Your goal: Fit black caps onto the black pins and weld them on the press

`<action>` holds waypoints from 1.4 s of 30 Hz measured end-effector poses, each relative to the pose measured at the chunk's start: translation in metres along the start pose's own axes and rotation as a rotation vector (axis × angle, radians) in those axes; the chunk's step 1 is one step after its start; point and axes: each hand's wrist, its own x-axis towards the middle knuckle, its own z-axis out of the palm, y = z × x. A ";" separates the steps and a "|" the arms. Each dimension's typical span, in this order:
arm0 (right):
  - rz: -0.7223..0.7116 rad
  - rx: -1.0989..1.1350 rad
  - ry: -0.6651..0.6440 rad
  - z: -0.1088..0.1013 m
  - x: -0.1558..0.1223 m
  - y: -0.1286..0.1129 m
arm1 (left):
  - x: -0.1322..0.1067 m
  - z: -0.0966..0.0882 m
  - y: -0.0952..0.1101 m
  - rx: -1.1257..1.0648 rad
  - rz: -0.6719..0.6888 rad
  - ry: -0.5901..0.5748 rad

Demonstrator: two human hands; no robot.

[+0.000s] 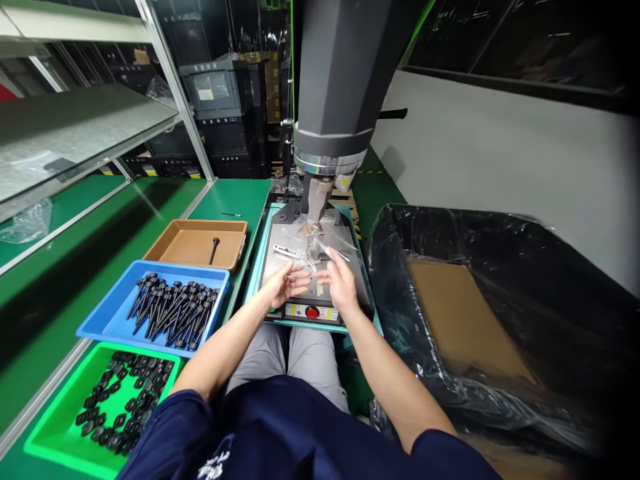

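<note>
My left hand (286, 285) is over the front of a metal base plate (273, 267), palm turned inward, with its fingers stretched out and nothing visible in them. Facing it, my right hand (343, 283) has its fingers apart, close to a thin pale strip whose ends show behind the fingertips; whether they touch is unclear. Between and beyond both hands is a small fixture (314, 248) wrapped in clear film, under the metal horn (318, 197) of a press machine. A slim silvery tool (285, 251) lies on the plate near my left fingers.
A red button (312, 312) sits at the machine's front. To the left are a brown tray (165, 243) with one black stemmed part, a blue tray (107, 317) of black stemmed parts, and a green tray (55, 427) of small black pieces. A black-lined box (395, 280) stands right.
</note>
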 end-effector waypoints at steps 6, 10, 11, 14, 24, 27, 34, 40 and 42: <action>0.079 -0.072 -0.116 -0.005 -0.091 0.016 | 0.001 -0.002 -0.038 -0.404 -0.194 -0.034; 0.136 -0.069 -0.127 0.000 -0.121 0.021 | -0.002 -0.004 -0.061 -0.499 -0.265 -0.034; 0.151 -0.077 -0.137 0.003 -0.127 0.022 | -0.002 -0.005 -0.065 -0.519 -0.253 -0.035; 0.177 -0.087 -0.169 0.010 -0.146 0.025 | 0.000 -0.012 -0.072 -0.558 -0.169 0.005; 0.234 -0.255 -0.289 0.011 -0.203 0.052 | -0.018 -0.053 -0.086 -0.541 0.166 0.267; 0.258 -0.264 -0.325 0.009 -0.218 0.063 | -0.031 -0.064 -0.103 -0.521 0.198 0.287; 0.338 -0.283 -0.601 -0.010 -0.226 0.065 | -0.050 -0.089 -0.132 -0.577 0.208 0.316; 0.344 -0.384 -0.714 -0.035 -0.189 0.040 | -0.063 -0.107 -0.145 -0.579 0.229 0.400; 0.343 -0.397 -0.564 -0.041 -0.173 0.040 | -0.068 -0.111 -0.148 -0.595 0.241 0.438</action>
